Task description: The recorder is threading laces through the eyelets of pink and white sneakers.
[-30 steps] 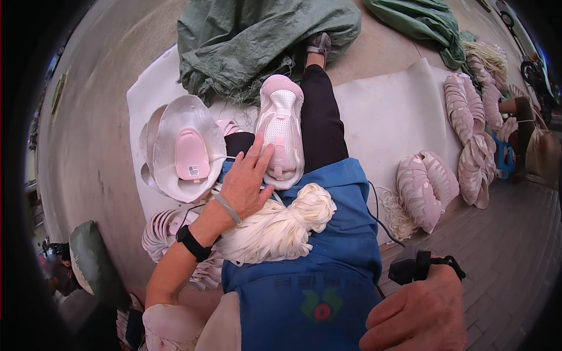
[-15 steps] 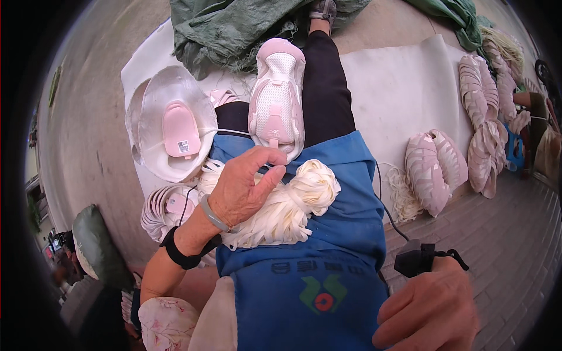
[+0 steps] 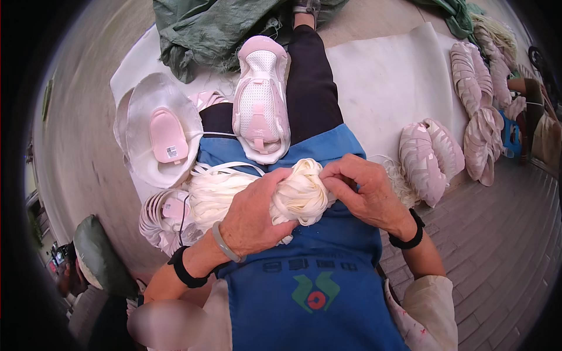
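Observation:
A bundle of flat cream shoelaces (image 3: 300, 193) lies across my blue-aproned lap, its bunched, knotted end to the right. My left hand (image 3: 254, 210) is closed around the bundle just behind that end, thumb near me and fingers on the far side. At the end's right edge my right hand (image 3: 369, 190) pinches the laces with thumb and forefinger; which strand it has is too small to make out. Beyond the bundle, a pink and white mesh shoe upper (image 3: 260, 108) rests on my legs, toe pointing away.
A whitish cut-open container (image 3: 137, 126) at the left has a pink shoe part (image 3: 168, 136) in it. Stacked pink uppers (image 3: 161, 219) lie nearer me. More uppers (image 3: 421, 164) stand at the right on a pale sheet (image 3: 392, 82). Green sacking (image 3: 211, 35) lies at the far side.
My right hand has come up from the lower right to the bundle's end. My left hand has moved from beside the upper's heel onto the bundle and closed around it.

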Available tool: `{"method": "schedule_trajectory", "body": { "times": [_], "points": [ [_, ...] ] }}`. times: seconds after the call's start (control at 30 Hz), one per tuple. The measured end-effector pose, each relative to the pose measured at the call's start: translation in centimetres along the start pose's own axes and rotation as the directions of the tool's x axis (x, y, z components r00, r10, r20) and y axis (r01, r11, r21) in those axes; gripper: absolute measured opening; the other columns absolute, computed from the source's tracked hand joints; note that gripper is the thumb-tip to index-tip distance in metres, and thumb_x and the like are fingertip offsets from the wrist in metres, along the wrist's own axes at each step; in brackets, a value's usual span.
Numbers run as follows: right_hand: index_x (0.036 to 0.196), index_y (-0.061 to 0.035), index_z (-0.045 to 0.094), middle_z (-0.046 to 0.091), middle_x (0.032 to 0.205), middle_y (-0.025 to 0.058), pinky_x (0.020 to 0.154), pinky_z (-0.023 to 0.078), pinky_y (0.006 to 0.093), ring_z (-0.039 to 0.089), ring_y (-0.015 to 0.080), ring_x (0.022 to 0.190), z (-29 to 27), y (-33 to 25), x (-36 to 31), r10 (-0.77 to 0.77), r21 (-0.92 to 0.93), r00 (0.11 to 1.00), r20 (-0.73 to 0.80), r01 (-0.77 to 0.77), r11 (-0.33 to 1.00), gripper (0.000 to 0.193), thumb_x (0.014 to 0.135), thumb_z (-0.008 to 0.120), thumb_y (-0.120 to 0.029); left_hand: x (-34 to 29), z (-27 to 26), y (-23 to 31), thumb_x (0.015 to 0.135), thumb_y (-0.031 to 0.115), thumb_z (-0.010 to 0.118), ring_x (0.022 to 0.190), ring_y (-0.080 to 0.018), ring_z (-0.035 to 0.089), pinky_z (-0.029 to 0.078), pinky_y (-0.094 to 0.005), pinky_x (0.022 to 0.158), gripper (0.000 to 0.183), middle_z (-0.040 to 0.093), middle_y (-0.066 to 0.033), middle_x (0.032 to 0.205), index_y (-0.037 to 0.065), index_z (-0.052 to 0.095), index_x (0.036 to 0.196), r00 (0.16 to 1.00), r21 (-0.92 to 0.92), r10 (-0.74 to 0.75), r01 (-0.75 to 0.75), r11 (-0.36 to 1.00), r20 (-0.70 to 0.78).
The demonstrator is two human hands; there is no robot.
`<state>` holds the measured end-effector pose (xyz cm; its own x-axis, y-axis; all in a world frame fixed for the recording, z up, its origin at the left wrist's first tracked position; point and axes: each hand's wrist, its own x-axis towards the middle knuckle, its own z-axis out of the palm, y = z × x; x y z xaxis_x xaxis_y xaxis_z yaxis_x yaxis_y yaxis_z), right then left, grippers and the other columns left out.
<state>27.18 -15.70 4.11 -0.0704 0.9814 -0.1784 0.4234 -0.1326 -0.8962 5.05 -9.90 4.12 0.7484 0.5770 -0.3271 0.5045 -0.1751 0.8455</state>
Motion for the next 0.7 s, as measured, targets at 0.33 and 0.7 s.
{"method": "schedule_trajectory", "body": {
  "times": [0.33, 0.7],
  "points": [
    [0.095, -0.0043, 0.062, 0.058, 0.077, 0.0094, 0.057, 0.045, 0.0312, 0.055, 0.0205, 0.061, -0.8, 0.9, -2.0, -0.007, -0.099, 0.998, 0.060, 0.013, 0.995, 0.015, 0.081, 0.064, -0.010, 0.3, 2.4, -0.3, 0.059, 0.006, 0.075, 0.095, -0.0355, 0.057, 0.045, -0.0393, 0.084, 0.071, 0.058, -0.0180, 0.106, 0.001, 0.045, 0.123, 0.986, 0.074, 0.167, -0.166, 0.983, 0.004],
    [0.087, -0.0043, 0.066, 0.056, 0.073, 0.0066, 0.059, 0.044, 0.0310, 0.054, 0.0206, 0.065, -1.4, 1.6, -1.8, 0.026, 0.032, 0.991, 0.130, -0.030, 0.999, 0.010, 0.082, 0.065, -0.013, 0.0, 2.5, 0.0, 0.053, 0.000, 0.075, 0.101, -0.0329, 0.052, 0.042, -0.0418, 0.089, 0.077, 0.054, -0.0157, 0.116, 0.002, 0.045, 0.124, 0.949, 0.166, 0.310, -0.315, 0.934, 0.054]
  ]
}}
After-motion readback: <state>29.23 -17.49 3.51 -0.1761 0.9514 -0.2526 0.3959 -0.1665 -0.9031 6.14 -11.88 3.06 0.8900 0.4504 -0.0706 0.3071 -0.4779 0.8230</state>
